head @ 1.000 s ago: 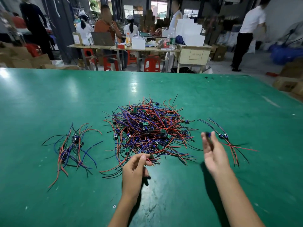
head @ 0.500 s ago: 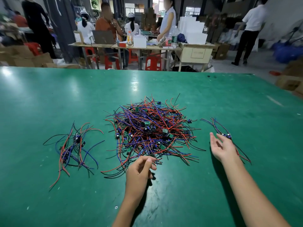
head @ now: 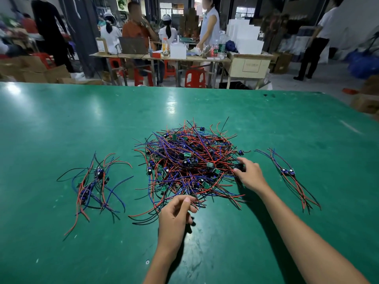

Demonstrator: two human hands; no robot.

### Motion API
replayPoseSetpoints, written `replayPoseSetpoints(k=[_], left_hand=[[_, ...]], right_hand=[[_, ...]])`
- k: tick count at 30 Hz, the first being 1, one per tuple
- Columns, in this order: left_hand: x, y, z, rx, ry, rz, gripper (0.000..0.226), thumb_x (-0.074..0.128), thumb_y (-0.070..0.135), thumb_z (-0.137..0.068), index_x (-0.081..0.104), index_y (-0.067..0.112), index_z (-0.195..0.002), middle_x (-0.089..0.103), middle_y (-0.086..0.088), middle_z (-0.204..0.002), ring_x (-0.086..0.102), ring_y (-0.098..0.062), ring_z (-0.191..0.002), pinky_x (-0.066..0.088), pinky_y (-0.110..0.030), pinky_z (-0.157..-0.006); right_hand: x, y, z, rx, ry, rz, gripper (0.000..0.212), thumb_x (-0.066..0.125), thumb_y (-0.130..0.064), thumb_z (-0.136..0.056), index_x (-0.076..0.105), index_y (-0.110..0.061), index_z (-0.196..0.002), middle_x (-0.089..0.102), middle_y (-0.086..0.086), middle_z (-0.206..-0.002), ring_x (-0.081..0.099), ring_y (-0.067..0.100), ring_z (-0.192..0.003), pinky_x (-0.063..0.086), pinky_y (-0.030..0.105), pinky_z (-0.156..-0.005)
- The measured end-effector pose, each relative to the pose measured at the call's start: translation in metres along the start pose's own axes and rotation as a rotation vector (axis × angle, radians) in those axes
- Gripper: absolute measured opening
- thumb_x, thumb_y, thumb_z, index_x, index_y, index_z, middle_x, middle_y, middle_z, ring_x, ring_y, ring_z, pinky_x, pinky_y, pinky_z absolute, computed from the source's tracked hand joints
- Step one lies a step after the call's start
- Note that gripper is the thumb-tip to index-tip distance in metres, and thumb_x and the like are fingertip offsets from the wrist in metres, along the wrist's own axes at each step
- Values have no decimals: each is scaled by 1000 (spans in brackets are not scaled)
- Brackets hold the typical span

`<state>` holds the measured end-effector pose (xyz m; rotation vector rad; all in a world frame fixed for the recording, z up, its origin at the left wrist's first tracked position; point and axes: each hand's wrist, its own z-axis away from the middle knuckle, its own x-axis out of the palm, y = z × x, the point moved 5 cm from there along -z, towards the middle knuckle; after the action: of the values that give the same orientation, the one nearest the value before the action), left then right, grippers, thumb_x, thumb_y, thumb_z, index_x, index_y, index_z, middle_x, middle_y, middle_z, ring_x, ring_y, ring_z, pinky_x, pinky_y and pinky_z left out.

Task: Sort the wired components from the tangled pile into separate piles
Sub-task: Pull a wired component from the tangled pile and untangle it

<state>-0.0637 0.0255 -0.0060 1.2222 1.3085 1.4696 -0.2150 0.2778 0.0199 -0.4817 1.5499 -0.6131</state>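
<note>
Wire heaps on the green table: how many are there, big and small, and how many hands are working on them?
Big tangled pile: 1
Small sorted piles: 2, the left pile and the right pile
Hands: 2, the left hand and the right hand
Total: 3 heaps, 2 hands

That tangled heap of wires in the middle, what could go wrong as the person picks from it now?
The right hand pinches a component at the tangled pile's right edge; looped wires may drag neighbours out with it. The left hand grips wire ends at the near edge, so opposing pulls could tighten knots.
</note>
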Motion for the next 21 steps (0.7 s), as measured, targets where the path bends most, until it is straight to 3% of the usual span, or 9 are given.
replayPoseSetpoints(k=[3, 7, 13, 17, 18, 21], left_hand=[[0, 0, 0, 1, 4, -3, 21, 59, 15, -100, 77, 21, -91, 68, -8, -77, 53, -17, -55, 47, -30, -47], [1, 0, 0, 3, 8, -14, 23, 59, 13, -100, 77, 21, -89, 67, -6, -75, 53, -17, -55, 46, -29, -47], [1, 2, 1, 10, 8, -21, 24, 59, 12, -100, 77, 22, -88, 67, -7, -74, 53, -17, -55, 47, -27, -47], [2, 1, 1, 3, 9, -7, 23, 59, 13, -100, 77, 21, -88, 67, -6, -74, 53, -20, -56, 46, -28, -48], [2, 1, 2, 3, 10, -7, 23, 59, 13, -100, 77, 21, -88, 67, -6, -74, 53, -19, -55, 46, -27, -48], [2, 2, 2, 10, 14, -18, 24, 59, 12, -100, 77, 20, -88, 67, -5, -72, 53, -17, -55, 47, -26, -48]], right_hand=[[2, 4, -1, -71, 41, 104, 29, 64, -30, -98, 71, -20, -124, 64, 10, -123, 49, 30, -121, 42, 41, -101], [-1, 7, 7, -76, 121, 165, 17, 68, -39, -95, 75, -28, -105, 65, 2, -108, 54, 26, -112, 42, 41, -93], [-9, -8, 23, -97, 327, 134, 17, 61, -34, -99, 70, -21, -106, 67, 3, -114, 53, 24, -112, 37, 41, -96], [-19, -34, 43, -242, 583, 181, 28, 71, -23, -86, 64, -20, -112, 60, 2, -115, 50, 27, -110, 40, 42, -91], [-16, -43, 44, -326, 539, 157, 26, 71, -22, -86, 65, -23, -112, 60, -1, -110, 52, 24, -106, 41, 40, -88], [10, -65, 40, -443, 197, 146, 27, 65, -32, -95, 64, -33, -122, 58, -8, -97, 53, 14, -98, 47, 34, -84]])
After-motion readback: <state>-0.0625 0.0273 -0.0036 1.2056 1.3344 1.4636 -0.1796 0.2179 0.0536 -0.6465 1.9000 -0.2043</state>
